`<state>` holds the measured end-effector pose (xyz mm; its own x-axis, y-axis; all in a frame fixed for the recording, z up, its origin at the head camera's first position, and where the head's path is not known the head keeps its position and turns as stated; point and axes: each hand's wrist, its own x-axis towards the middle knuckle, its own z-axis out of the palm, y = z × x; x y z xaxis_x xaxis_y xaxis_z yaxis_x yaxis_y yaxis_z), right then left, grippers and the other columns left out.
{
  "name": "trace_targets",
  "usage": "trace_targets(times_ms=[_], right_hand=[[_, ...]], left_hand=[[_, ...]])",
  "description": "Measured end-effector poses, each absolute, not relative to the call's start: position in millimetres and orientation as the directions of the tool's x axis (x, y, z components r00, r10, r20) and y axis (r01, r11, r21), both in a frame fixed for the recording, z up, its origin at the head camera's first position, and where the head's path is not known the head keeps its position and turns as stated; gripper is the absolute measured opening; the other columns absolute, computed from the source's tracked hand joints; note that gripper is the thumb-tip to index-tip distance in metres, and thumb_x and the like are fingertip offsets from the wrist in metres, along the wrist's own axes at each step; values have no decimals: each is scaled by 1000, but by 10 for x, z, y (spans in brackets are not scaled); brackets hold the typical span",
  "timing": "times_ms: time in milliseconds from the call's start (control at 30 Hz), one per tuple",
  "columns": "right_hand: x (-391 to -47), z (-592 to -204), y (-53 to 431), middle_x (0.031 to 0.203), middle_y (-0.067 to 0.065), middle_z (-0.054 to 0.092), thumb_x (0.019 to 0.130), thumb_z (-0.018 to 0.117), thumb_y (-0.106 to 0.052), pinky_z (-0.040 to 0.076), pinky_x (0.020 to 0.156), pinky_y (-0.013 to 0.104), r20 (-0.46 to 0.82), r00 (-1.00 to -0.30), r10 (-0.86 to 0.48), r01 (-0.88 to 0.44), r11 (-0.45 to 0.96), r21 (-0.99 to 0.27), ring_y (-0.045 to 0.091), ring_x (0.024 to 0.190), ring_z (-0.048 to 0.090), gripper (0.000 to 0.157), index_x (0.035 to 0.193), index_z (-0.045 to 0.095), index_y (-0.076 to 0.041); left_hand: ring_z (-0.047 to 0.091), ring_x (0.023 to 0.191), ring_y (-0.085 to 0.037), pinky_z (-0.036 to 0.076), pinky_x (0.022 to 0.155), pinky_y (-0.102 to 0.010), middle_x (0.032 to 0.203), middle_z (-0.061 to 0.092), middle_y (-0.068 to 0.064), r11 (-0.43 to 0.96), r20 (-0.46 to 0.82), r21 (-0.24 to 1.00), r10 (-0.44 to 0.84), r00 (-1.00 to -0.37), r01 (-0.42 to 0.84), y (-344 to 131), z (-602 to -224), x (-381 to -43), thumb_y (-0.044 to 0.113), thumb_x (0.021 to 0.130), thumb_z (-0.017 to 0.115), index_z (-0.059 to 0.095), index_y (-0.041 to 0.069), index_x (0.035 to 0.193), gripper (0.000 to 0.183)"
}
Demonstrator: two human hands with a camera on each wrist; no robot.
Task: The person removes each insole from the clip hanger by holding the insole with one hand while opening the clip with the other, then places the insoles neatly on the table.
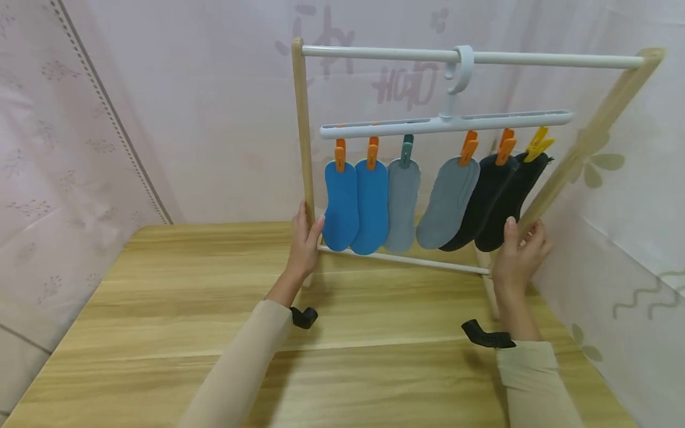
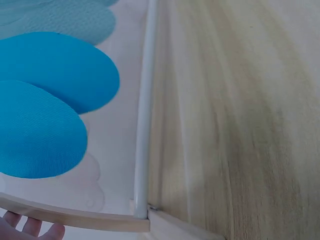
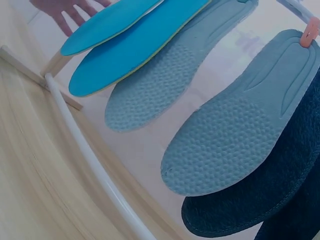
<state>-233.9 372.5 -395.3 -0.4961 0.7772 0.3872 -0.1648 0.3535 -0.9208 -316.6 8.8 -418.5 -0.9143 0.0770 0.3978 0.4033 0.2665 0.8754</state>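
Left hand (image 1: 304,252): thumb one side, fingers the other, closed about the lower left post of a wood-and-white rack (image 1: 302,119). Right hand (image 1: 518,258): likewise round the lower right post. Hands well apart, rack between them. Right thumb very near the outermost black insole; contact cannot be told.

Rack sits toward the far right corner of the table (image 1: 160,333). Turned at a slant, right side nearer the wearer. White lower bar (image 1: 428,260) joins the posts near their feet.

Up top, a white hanger (image 1: 439,125) hooks over the rack's top bar (image 1: 374,53), about midway. Six insoles clipped beneath, left to right: two blue insoles (image 1: 355,208), orange clips (image 1: 340,157); two grey insoles (image 1: 403,208), first on a green clip (image 1: 407,151), second on orange; two black insoles (image 1: 484,184), one on orange, last on a yellow clip (image 1: 537,145). Gap at mid-row between the greys. Second grey overlaps the neighbouring black. Right wrist view: bumpy texture on the greys.

Beyond the far edge: pale printed cloth (image 1: 225,119). Beige sleeves (image 1: 241,368) on both arms.
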Motion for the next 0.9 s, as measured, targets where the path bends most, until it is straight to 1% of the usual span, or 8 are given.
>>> trace_targets(times_ms=[100, 200, 333, 433, 467, 633, 767, 900], right_hand=[[-2326, -3972, 3728, 127, -7, 40, 96, 58, -46, 35, 98, 24, 389, -514, 765, -187, 343, -921, 5, 114, 41, 56, 144, 51, -17], [-2310, -3980, 3742, 126, -7, 38, 97, 57, -46, 33, 100, 28, 388, -531, 753, -180, 347, -921, 6, 115, 39, 57, 145, 50, -17], [-2270, -3969, 3782, 131, -5, 37, 97, 56, -47, 33, 102, 32, 357, -569, 741, -153, 331, -931, 8, 119, 38, 58, 148, 46, -19], [-2251, -3961, 3809, 136, 0, 36, 98, 55, -48, 33, 103, 32, 336, -593, 732, -141, 317, -938, 12, 123, 37, 61, 150, 43, -20], [-2251, -3961, 3816, 137, 2, 37, 98, 55, -49, 33, 104, 32, 336, -597, 729, -139, 319, -938, 13, 124, 37, 62, 151, 42, -20], [-2262, -3957, 3839, 144, 12, 36, 98, 55, -49, 33, 108, 36, 346, -608, 715, -144, 329, -933, 19, 129, 38, 66, 154, 40, -18], [-2274, -3973, 3849, 148, 15, 33, 99, 54, -49, 32, 113, 40, 345, -635, 692, -174, 306, -936, 24, 133, 36, 70, 157, 34, -15], [-2297, -4021, 3829, 149, 18, 32, 99, 54, -49, 30, 116, 47, 336, -666, 666, -187, 286, -940, 28, 136, 34, 75, 159, 29, -11]], left_hand=[[27, 150, -37, 25, 124, -58, 163, 20, -22, 235, 393, 888, 59, -918, 396, 85, -4213, -3141, 44, 106, 37, 7, 9, 164, 74], [27, 149, -37, 25, 123, -57, 162, 21, -22, 217, 398, 892, 45, -916, 397, 87, -4240, -3123, 46, 106, 36, 9, 7, 163, 75], [26, 150, -41, 24, 123, -58, 162, 20, -26, 200, 377, 903, 58, -924, 381, 108, -4072, -2958, 33, 108, 36, 9, 0, 162, 69], [22, 152, -43, 22, 124, -59, 164, 16, -27, 195, 362, 909, 69, -930, 368, 109, -4049, -2922, 23, 108, 35, 7, -1, 161, 65], [21, 152, -42, 21, 125, -59, 164, 16, -26, 196, 361, 909, 66, -930, 367, 106, -4104, -2955, 22, 108, 34, 6, 1, 162, 64], [19, 155, -39, 20, 126, -55, 166, 15, -21, 182, 366, 911, 54, -929, 370, 91, -4289, -3008, 32, 109, 33, 6, 9, 163, 65], [22, 153, -38, 22, 125, -54, 164, 18, -21, 177, 366, 913, 49, -929, 369, 69, -4299, -2971, 42, 108, 33, 8, 11, 164, 69], [22, 153, -36, 20, 126, -54, 164, 18, -21, 149, 390, 909, 27, -920, 390, 36, -4282, -2978, 42, 107, 33, 9, 11, 164, 69]])
